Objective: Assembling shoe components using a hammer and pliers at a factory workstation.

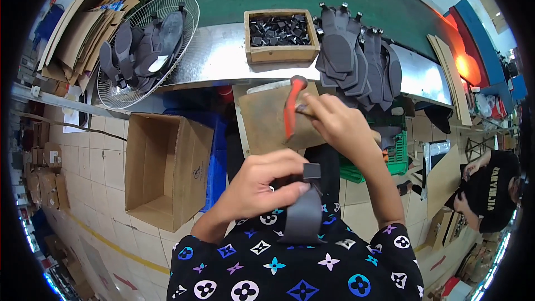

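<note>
My left hand (pixel 259 181) is closed on a grey strap piece (pixel 304 217) with a square black buckle (pixel 312 171) at its top end. The strap hangs down in front of my patterned shirt, and its lower end curves. Beyond it, my right hand (pixel 337 120) has its fingertips pinched at the side of a red tool (pixel 291 108) with a rounded, dark brown end. That tool is over a worn tan board (pixel 262 117), which stands between me and the bench. Whether it is a hammer I cannot tell for sure.
A wooden box (pixel 281 54) of black buckles stands on the metal bench edge, beside stacked grey sole-shaped pieces (pixel 356 56). Left are a wire basket (pixel 192 17) of grey pieces and an open carton (pixel 189 189). A green crate (pixel 398 167) stands right; another person (pixel 499 189) is further right.
</note>
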Available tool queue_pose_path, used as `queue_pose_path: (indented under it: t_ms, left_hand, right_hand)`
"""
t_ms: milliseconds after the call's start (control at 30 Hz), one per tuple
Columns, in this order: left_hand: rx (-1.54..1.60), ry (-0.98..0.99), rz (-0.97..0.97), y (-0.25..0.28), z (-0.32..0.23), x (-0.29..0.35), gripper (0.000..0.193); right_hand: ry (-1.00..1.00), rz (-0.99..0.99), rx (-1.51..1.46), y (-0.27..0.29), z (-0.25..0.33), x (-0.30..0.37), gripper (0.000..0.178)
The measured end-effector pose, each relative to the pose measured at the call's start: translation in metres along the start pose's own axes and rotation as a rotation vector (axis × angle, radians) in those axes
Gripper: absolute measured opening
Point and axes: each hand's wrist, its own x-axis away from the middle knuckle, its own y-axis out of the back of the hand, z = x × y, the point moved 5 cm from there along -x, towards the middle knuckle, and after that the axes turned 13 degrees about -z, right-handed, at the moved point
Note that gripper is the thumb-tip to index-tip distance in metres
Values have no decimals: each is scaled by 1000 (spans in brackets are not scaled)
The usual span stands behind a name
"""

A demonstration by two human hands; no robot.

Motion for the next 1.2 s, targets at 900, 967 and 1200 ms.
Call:
queue_pose_path:
  t_ms: [900,967,1200]
  left_hand:
    - [848,753,289,-67,16,34,30]
    - [865,781,298,-69,14,33,31]
    - [786,786,84,-80,23,22,86]
  right_hand:
    - [-559,-65,-1920,-7,59,75,52]
    - [-577,-79,-1917,-8,56,77,52]
    - [-735,-308,-1831,0,24,82,49]
